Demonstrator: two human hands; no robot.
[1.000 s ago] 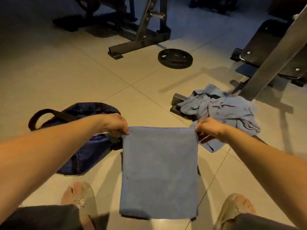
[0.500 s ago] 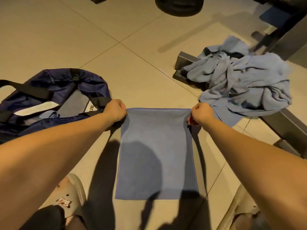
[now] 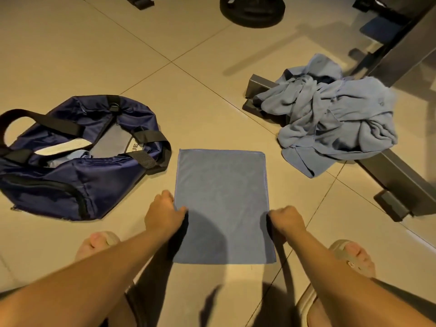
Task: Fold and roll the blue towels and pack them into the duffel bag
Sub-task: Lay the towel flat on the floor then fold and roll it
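— Blue towel (image 3: 221, 204) is seen laid flat on the floor (image 3: 165, 48), a neat rectangle between the feet. Which step is judged to be in hand?

— Folding, most likely. One towel is spread squared-off just beside the duffel bag (image 3: 70, 182), which lies open to the left. A crumpled heap of towels (image 3: 335, 119) is left waiting to the right, draped over a metal bar (image 3: 257, 84).

— And what is called for next?

— Either another fold, or a roll from the near edge toward the far one. The side edges would need to be kept aligned so that a tight roll is formed.

— How are the hands placed?

— The left hand (image 3: 165, 214) is curled at the towel's left edge, with the thumb laid on the cloth and the edge pinched. The right hand (image 3: 286, 220) is curled likewise at the right edge. A grip appears to be taken there, though its fingertips are hidden.
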